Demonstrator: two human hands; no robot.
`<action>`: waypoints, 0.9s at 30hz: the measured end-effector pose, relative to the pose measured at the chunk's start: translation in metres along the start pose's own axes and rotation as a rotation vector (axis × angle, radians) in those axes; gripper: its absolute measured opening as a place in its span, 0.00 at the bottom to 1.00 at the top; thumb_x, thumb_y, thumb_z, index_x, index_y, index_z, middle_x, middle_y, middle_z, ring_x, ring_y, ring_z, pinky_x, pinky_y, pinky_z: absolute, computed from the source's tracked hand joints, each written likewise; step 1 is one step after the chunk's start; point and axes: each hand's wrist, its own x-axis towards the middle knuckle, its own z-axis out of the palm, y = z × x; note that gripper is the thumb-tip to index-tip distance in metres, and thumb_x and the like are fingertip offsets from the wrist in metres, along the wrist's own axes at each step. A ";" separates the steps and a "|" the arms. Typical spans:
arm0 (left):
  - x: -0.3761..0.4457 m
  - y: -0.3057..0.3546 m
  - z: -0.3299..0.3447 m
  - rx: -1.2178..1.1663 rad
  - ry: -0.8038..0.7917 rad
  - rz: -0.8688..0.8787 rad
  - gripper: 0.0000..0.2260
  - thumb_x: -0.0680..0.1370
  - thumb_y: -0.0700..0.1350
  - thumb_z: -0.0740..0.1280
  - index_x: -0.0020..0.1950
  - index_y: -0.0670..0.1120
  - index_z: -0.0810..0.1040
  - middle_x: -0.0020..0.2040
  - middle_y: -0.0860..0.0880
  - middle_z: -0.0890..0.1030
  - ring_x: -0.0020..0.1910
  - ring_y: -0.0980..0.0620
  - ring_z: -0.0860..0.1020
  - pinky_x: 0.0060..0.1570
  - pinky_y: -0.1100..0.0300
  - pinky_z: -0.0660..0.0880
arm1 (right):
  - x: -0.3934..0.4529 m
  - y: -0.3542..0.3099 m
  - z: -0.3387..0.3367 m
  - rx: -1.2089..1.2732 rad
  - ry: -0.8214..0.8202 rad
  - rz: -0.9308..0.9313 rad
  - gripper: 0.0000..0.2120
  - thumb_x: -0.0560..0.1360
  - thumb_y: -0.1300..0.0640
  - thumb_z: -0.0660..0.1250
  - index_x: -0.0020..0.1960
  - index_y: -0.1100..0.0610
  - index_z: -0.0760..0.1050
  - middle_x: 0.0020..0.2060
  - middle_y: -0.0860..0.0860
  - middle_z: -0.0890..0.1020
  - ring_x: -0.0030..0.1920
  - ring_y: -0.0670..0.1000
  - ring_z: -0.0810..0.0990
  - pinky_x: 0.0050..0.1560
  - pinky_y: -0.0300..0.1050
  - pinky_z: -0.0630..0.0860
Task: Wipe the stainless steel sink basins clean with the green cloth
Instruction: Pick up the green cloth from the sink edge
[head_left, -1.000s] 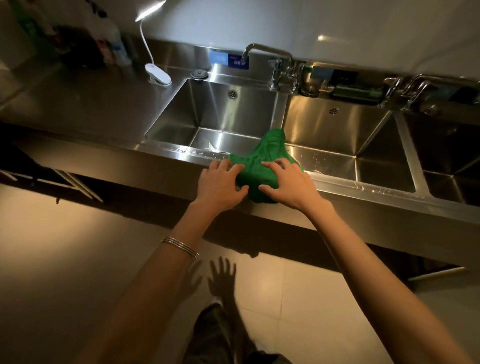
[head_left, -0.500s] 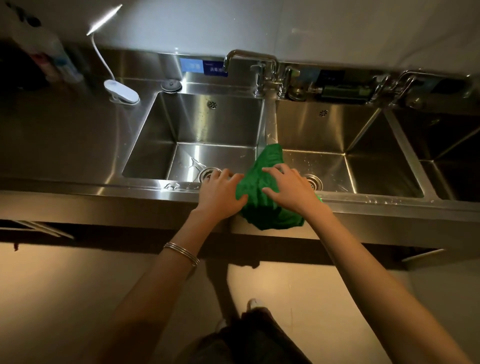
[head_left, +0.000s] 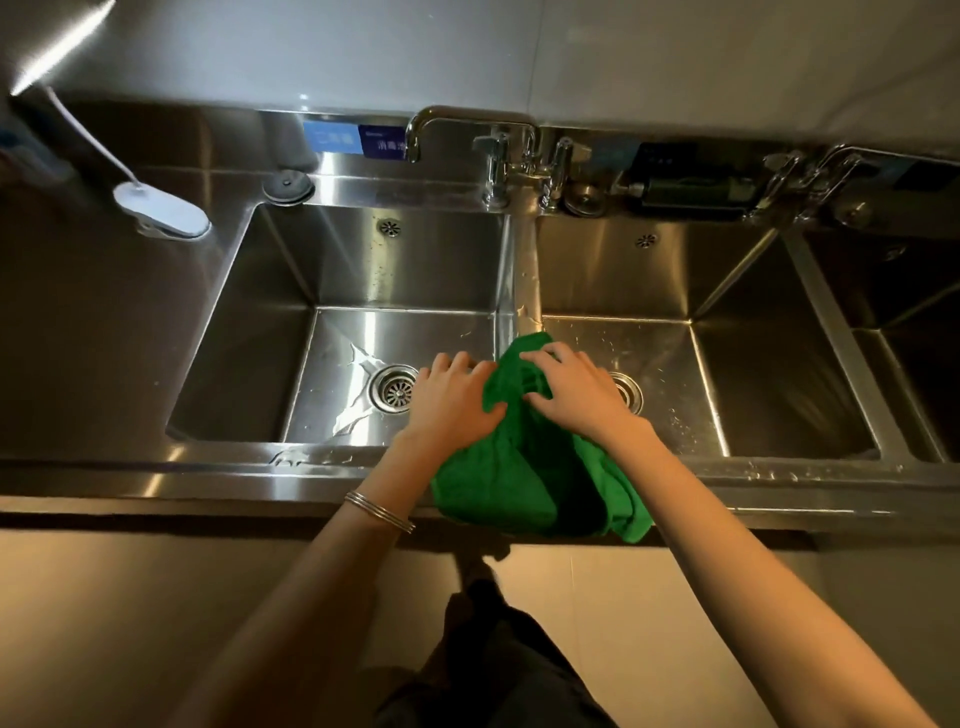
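Note:
The green cloth (head_left: 524, 483) is bunched over the front end of the divider between the left basin (head_left: 270, 332) and the middle basin (head_left: 748, 364). Its lower part hangs over the sink's front rim (head_left: 218, 467). My left hand (head_left: 449, 402) holds the cloth's left edge, with the thumb against the fabric. On the cloth's right side, my right hand (head_left: 576, 397) grips the top with curled fingers. Water streaks lie on both basin floors. The left drain (head_left: 397, 388) shows; the middle drain (head_left: 628, 389) is partly hidden by my right hand.
A swivel faucet (head_left: 457, 122) with taps stands behind the divider. A white clip lamp (head_left: 163, 213) and a sink plug (head_left: 287, 186) sit at the back left. A third basin (head_left: 914, 322) lies at the far right. A steel counter (head_left: 98, 312) extends left.
My view has shifted forward and over the basins. Both hands stay on the cloth at the divider, and more of the cloth now hangs over the front rim.

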 end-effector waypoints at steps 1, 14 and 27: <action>0.009 0.002 0.002 -0.003 -0.008 0.003 0.26 0.74 0.60 0.61 0.70 0.52 0.66 0.63 0.46 0.72 0.63 0.43 0.68 0.57 0.50 0.69 | 0.007 0.005 -0.001 0.001 -0.013 0.000 0.28 0.76 0.50 0.64 0.73 0.50 0.59 0.70 0.53 0.63 0.68 0.59 0.65 0.65 0.61 0.67; 0.061 0.008 0.046 -0.045 -0.151 0.015 0.27 0.74 0.60 0.61 0.71 0.53 0.64 0.64 0.47 0.71 0.64 0.44 0.67 0.58 0.51 0.66 | 0.049 0.033 0.030 -0.020 -0.115 0.039 0.28 0.73 0.52 0.68 0.71 0.54 0.63 0.65 0.55 0.66 0.64 0.58 0.70 0.61 0.57 0.71; 0.062 -0.001 0.044 -0.208 -0.091 0.071 0.16 0.73 0.51 0.66 0.59 0.49 0.74 0.57 0.47 0.74 0.57 0.45 0.71 0.53 0.53 0.67 | 0.048 0.024 0.033 0.063 0.050 0.010 0.10 0.75 0.55 0.64 0.53 0.59 0.70 0.51 0.55 0.76 0.53 0.56 0.73 0.47 0.49 0.68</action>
